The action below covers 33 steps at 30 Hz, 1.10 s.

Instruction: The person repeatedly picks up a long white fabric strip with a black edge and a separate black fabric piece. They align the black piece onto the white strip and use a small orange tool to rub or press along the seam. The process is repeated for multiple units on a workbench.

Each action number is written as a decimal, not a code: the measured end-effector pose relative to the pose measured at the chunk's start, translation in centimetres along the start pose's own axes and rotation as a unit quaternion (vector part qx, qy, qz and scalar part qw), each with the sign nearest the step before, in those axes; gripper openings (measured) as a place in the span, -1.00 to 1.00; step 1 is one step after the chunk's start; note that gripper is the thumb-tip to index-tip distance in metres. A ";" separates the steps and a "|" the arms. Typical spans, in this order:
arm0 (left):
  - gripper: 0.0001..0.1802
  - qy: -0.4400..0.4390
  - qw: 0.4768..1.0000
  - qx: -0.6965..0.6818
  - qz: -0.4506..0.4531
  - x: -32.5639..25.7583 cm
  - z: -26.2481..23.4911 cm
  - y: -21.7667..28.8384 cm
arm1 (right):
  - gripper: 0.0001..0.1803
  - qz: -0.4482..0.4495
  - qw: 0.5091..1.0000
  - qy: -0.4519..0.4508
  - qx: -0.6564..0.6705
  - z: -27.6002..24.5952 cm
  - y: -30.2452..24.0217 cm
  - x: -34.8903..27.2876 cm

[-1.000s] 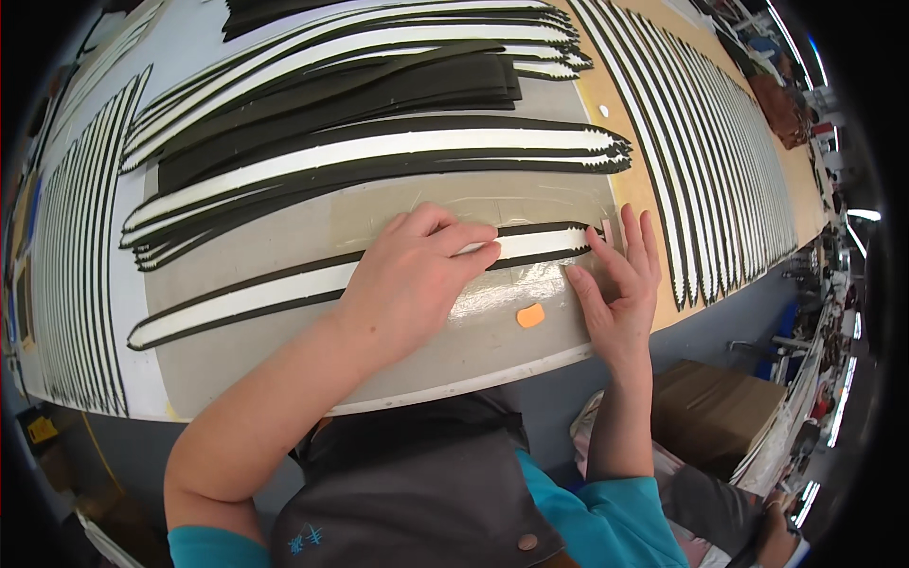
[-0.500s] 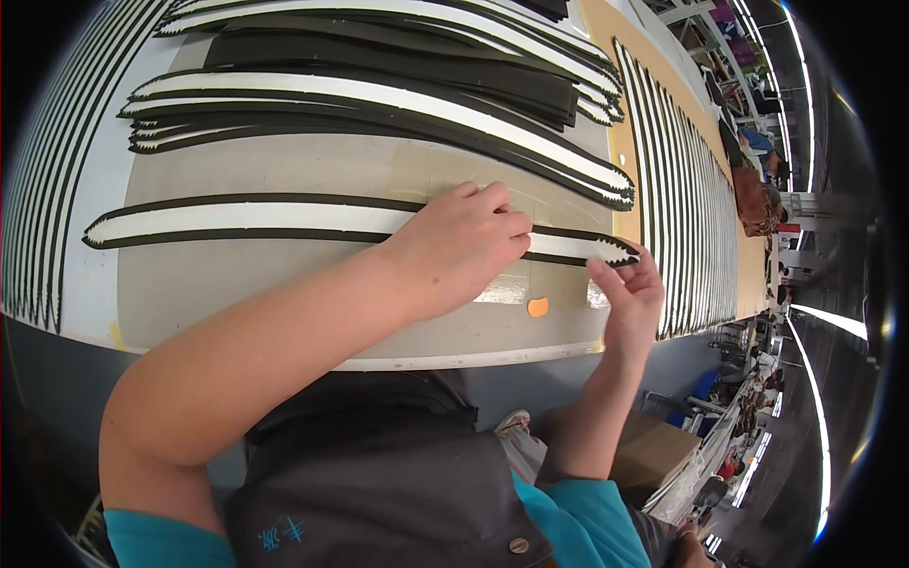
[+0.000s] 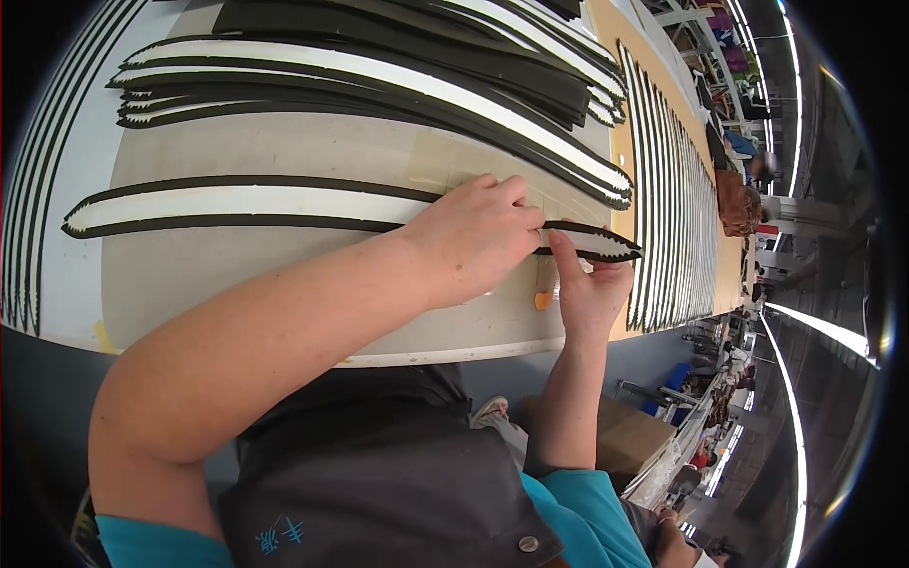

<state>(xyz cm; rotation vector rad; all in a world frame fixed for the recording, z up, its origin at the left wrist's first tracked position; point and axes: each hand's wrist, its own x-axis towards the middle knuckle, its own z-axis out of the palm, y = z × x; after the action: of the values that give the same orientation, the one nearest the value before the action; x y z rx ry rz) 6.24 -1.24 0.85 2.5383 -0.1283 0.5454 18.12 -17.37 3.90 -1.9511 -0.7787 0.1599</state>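
In the head view, we see one long strip, white down the middle with black edges, lying flat and alone on the pale mat at the near side of the table. Lying alone there, it can be worked without disturbing the others.

Our left hand reaches across it, loosely curled, knuckles up, fingertips pressing on the strip near its right end; that seems to pin it flat.

Our right hand comes up from the table's near edge, thumb raised against the strip's tapered tip, the other fingers tucked under and hidden; we cannot tell whether it pinches the tip or only steadies it.

A small orange piece sits on the mat just beside the right hand.

Behind, a stack of like strips lies overlapped, and more strips are ranged side by side to the right, kept apart from the one in hand.
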 end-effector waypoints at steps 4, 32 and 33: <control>-0.63 0.012 1.000 -0.011 -0.001 0.0 0.1 0.0 | -0.89 -0.050 0.990 -0.015 -0.129 -0.2 -0.1 0.4; -0.60 0.053 0.968 -0.218 -0.111 0.1 -1.5 -0.5 | -0.50 -0.207 0.933 -0.111 -0.271 -0.6 -1.7 -2.7; -0.60 0.043 0.969 -0.213 -0.117 0.1 -1.5 -0.4 | -0.50 -0.202 0.936 -0.115 -0.265 -0.8 -1.6 -2.8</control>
<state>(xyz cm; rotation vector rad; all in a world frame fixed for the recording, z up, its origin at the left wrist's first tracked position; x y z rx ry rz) 5.87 -0.05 1.87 2.0721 0.0799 0.4736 15.59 -19.14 5.06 -2.2370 -1.4822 -0.0860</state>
